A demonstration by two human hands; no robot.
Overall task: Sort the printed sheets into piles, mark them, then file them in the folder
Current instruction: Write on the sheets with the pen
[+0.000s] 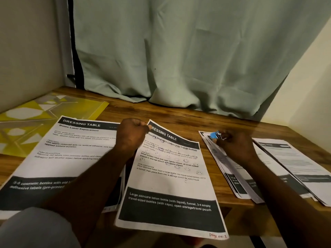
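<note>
my left hand (131,136) pinches the top corner of the lotion sheet (170,181); right of that sheet, my right hand (236,146) grips a blue clip (214,135) at a pile's (231,183) top edge.

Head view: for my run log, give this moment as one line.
left hand: pinches lotion sheet corner | right hand: holds blue clip at paper pile | folder: far left

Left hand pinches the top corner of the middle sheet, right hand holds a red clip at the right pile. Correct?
Not quite: the clip is blue, not red. The head view shows the right hand holding it at the top of the right pile, while the left hand pinches the top corner of the middle sheet.
</note>
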